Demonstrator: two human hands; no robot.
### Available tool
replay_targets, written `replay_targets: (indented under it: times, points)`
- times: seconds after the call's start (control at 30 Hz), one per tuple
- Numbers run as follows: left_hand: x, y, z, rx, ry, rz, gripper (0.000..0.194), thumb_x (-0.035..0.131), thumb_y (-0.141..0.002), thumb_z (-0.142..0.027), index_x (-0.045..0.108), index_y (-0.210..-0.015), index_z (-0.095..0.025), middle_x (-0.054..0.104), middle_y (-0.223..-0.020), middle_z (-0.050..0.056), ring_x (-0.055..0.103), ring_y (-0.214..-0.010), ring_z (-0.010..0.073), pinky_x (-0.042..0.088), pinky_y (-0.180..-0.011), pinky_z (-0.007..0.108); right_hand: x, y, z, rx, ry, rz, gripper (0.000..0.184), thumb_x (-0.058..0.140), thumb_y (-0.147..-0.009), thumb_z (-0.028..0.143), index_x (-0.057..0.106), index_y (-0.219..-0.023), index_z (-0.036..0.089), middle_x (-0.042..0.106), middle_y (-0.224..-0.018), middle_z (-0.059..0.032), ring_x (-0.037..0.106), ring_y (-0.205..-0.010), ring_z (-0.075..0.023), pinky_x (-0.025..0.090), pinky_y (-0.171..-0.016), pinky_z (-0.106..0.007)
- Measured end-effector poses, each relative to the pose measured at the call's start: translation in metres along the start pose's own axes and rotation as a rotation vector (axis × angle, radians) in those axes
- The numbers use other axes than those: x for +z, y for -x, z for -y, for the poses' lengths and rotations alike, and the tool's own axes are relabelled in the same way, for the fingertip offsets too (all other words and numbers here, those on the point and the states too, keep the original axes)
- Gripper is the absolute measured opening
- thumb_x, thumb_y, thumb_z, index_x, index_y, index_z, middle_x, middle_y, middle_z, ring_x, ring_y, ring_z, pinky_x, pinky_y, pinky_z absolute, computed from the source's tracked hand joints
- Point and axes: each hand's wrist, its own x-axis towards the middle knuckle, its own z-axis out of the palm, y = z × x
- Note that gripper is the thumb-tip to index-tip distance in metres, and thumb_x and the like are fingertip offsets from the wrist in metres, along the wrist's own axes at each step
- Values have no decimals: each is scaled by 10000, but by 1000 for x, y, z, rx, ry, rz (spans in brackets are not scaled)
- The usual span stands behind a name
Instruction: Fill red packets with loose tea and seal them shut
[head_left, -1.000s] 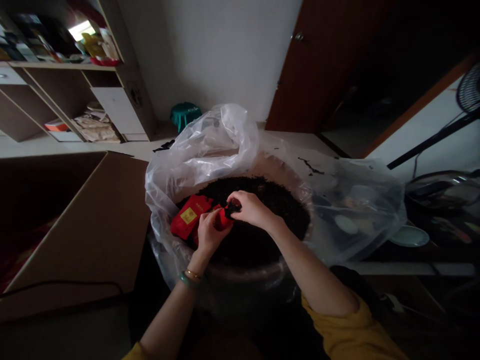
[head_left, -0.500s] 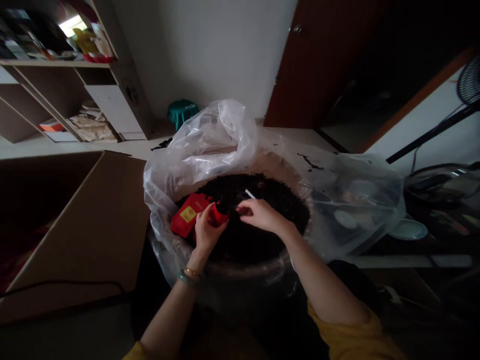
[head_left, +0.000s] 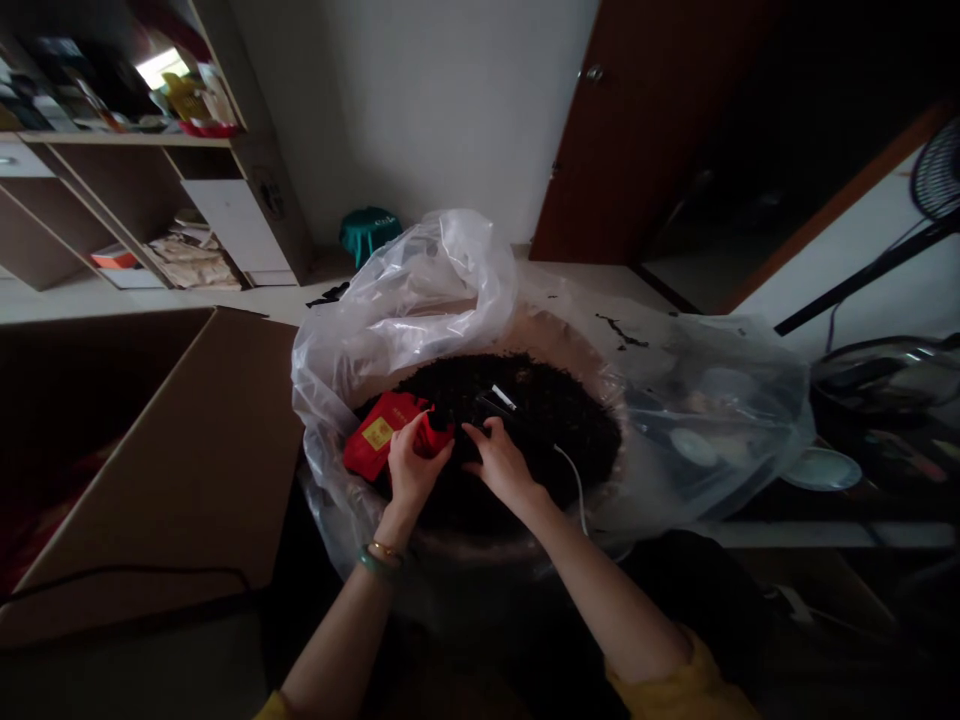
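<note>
My left hand (head_left: 415, 463) is closed around the neck of a red pouch (head_left: 369, 462) with a yellow label, its mouth turned to the right. Beside that mouth, my right hand (head_left: 499, 462) has thumb and fingers apart, with nothing visible between them. Under both hands lies a wide heap of dark, loose, leaf-like bits (head_left: 581, 400), in a round container lined with a clear plastic bag (head_left: 341, 350). A small white strip (head_left: 503, 397) shows on a dark object on the heap, whose outline is hard to make out. A white cord (head_left: 576, 475) curves beside my right forearm.
At the left stands an open cardboard box (head_left: 172, 450) with red things inside. Spread plastic and a pale dish (head_left: 821, 468) lie to the right. Farther back are a shelf unit (head_left: 217, 220), a green bin (head_left: 369, 232), a brown door (head_left: 600, 150) and a fan (head_left: 937, 175).
My right hand has moved down and slightly left, and its fingers have spread. The white cord shows now. My left hand keeps its hold on the red pouch.
</note>
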Motion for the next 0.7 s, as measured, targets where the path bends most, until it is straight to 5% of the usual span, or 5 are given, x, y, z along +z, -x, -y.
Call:
replay_targets:
  times: [0.2, 0.33, 0.47, 0.7]
  points:
    - [-1, -1, 0, 53, -5, 36, 483, 770, -645, -263, 614, -1098, -200, 683, -997, 66, 623, -903, 242, 511, -835, 412, -8, -12, -1, -39, 30, 77, 263, 661, -723, 78, 676, -967, 173, 555, -1079, -120, 594, -945, -231, 510, -836, -359]
    - [-2, -1, -3, 80, 4, 55, 481, 769, -652, -251, 607, -1103, -205, 667, -1025, 70, 609, -965, 250, 498, -882, 423, -32, -12, -16, -2, -173, -31, 209, 654, -705, 81, 669, -896, 165, 622, -928, -54, 622, -856, -178, 483, -810, -294]
    - [-2, -2, -5, 89, 49, 92, 487, 764, -658, -235, 600, -1116, -210, 632, -1065, 74, 595, -1005, 240, 498, -910, 410, -71, -19, -11, -108, -344, -191, 166, 672, -696, 150, 659, -859, 182, 652, -857, -16, 622, -808, -170, 465, -784, -286]
    - [-1, 0, -4, 84, 83, 98, 519, 759, -657, -245, 590, -1147, -213, 584, -1085, 74, 596, -996, 229, 522, -869, 379, -91, -38, 33, -288, -261, -12, 300, 704, -641, 64, 689, -919, 176, 653, -871, -30, 601, -762, -140, 457, -743, -255]
